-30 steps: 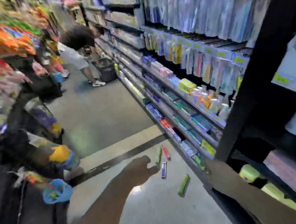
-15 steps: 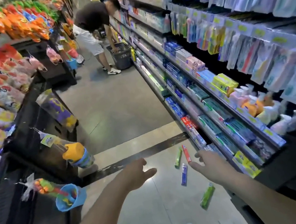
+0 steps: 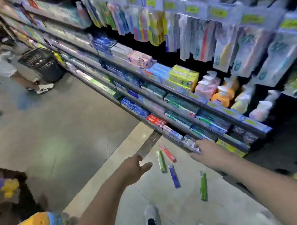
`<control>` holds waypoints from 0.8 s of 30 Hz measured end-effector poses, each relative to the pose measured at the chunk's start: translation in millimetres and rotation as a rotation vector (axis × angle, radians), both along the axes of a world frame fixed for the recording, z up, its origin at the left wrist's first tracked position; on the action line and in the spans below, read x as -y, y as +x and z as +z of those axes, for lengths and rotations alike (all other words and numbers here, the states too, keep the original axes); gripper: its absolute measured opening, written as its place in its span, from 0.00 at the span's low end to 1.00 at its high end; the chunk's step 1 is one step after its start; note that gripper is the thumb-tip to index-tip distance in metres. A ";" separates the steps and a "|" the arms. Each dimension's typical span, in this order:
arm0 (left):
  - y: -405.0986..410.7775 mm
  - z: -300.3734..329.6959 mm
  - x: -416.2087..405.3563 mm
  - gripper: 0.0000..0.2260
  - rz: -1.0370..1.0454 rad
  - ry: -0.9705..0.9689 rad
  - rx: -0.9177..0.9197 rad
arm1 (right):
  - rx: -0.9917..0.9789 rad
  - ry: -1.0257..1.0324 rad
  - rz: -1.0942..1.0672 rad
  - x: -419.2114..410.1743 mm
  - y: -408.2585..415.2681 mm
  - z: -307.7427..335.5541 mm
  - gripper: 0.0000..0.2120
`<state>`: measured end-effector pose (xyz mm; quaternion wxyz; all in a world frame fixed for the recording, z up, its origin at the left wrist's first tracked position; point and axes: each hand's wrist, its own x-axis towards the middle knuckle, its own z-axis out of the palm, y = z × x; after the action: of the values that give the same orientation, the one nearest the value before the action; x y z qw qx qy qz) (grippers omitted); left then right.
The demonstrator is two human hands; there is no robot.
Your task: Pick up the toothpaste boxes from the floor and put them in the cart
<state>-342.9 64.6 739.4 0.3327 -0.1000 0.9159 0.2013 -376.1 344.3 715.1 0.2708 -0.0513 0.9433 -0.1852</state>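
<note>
Fingers of the left hand (image 3: 132, 171) and right hand (image 3: 208, 153) are spreading loosely open, holding nothing, both hanging above the grey concrete floor (image 3: 62, 135). Between them four toothpaste boxes are lying on the floor: a red one (image 3: 167, 153), a green one (image 3: 161, 161), a blue one (image 3: 174, 176), another green box (image 3: 203, 186) nearer the stocked shelving (image 3: 161, 99)

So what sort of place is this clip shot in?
Most likely a supermarket or drugstore aisle. Long shelves hold boxed toothpaste behind yellow price tags, packaged toothbrushes hang above, and a black shopping basket stands on the floor beside another shopper.
</note>
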 end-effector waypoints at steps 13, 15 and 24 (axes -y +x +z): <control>-222.0 -129.5 -36.8 0.22 -0.600 0.040 0.177 | 0.194 0.087 -0.600 -3.4 -56.5 -123.1 0.25; -240.9 -162.5 -40.3 0.22 -0.609 0.035 0.187 | 0.209 0.089 -0.644 -4.3 -63.6 -149.8 0.22; -265.9 -434.1 -30.3 0.24 -0.537 -0.109 0.255 | 0.298 0.166 -0.785 -22.0 -57.9 -418.8 0.21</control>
<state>-608.8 94.9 305.3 0.4806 0.1034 0.8698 0.0428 -434.0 366.3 296.3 0.3165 0.3608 0.8534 -0.2031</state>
